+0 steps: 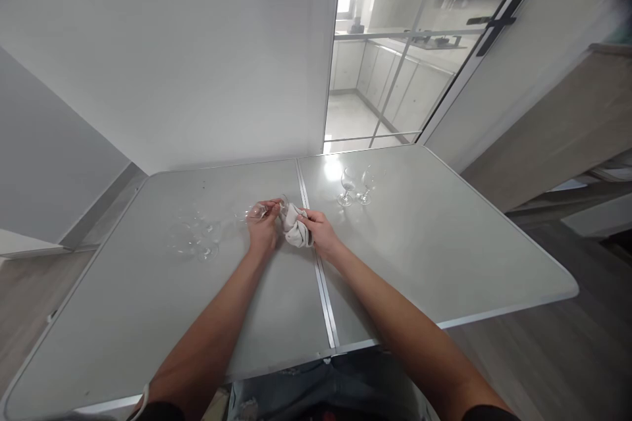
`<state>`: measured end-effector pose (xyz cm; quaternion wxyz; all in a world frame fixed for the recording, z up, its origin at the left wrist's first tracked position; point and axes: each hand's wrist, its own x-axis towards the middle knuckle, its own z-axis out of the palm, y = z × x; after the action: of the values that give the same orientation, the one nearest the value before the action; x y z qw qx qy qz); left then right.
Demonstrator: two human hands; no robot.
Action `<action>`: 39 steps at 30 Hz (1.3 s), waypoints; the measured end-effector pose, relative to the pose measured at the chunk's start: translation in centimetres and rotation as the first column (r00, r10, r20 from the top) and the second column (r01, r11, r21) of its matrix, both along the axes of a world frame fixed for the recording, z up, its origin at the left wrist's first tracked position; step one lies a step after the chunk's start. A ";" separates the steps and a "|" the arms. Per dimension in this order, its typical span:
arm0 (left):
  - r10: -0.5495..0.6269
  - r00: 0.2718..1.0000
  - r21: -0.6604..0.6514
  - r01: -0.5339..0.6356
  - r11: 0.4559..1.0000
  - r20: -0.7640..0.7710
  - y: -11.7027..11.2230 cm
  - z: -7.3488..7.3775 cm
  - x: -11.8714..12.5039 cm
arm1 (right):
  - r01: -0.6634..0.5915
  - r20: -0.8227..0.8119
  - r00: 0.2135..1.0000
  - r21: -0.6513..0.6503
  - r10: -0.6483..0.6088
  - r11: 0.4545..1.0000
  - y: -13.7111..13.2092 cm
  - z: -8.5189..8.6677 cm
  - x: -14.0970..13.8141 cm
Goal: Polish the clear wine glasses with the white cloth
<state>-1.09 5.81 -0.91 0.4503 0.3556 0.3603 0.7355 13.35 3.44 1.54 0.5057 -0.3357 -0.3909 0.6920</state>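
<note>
My left hand (pixel 263 229) is closed round a clear wine glass (pixel 257 211), held on its side above the middle of the grey folding table (pixel 419 250). A crumpled pale cloth (pixel 295 227) is pressed against the glass's mouth, with my right hand (pixel 320 231) shut on it. Both hands meet over the table's centre seam. Two clear stemmed glasses (pixel 355 185) stand upright to the right of my hands. Several more clear glasses (pixel 195 237) stand to the left; they are hard to make out against the tabletop.
A white wall rises behind the table's far edge. A glass sliding door (pixel 395 79) at the back right shows a kitchen with cabinets. A wooden counter (pixel 567 125) stands on the right. Wood floor surrounds the table.
</note>
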 end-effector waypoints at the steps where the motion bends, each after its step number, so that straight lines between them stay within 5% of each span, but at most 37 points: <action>1: -0.026 1.000 -0.007 0.026 1.000 -0.016 0.0 0.0 0.1 | 0.030 -0.015 0.999 0.015 -0.030 0.999 0.1 0.0 0.0; 5: -0.197 0.977 -0.022 0.196 0.980 -0.078 -0.4 0.1 0.4 | 0.075 -0.053 0.996 0.056 -0.072 0.996 0.3 0.2 0.3; 11: 0.029 0.997 -0.024 -0.030 0.999 -0.070 0.2 0.0 0.0 | -0.019 0.041 0.999 -0.009 0.020 1.000 0.1 0.7 0.9; 15: 0.048 0.993 -0.016 -0.050 0.999 -0.108 0.3 0.1 -0.1 | 0.057 0.101 0.993 -0.020 -0.055 0.998 0.5 0.9 1.9; 19: -0.024 0.976 -0.050 0.014 0.999 -0.218 -0.4 0.4 0.4 | 0.170 0.253 0.938 0.256 -0.236 0.952 0.7 1.2 2.6; 23: -0.131 0.942 -0.109 0.102 0.989 -0.308 -1.1 0.8 0.7 | 0.022 0.566 0.726 0.547 -0.390 0.837 -0.2 1.3 2.1; 29: -0.304 0.903 -0.148 0.270 0.951 -0.304 -1.7 1.4 0.7 | -0.160 0.808 0.331 0.558 -0.488 0.815 -0.8 0.9 1.3; 34: -0.430 0.841 -0.165 0.397 0.903 -0.329 -2.0 1.8 1.3 | -0.159 0.848 0.157 0.528 -0.507 0.834 -0.5 1.6 2.1; 39: -0.485 0.810 -0.162 0.458 0.874 -0.330 -2.1 2.0 1.4 | -0.174 0.870 0.074 0.493 -0.488 0.852 -0.6 2.2 2.5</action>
<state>0.31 3.71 1.13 0.5574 0.5456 0.3642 0.5089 15.86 2.87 3.75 0.2482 -0.6156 -0.7415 0.0981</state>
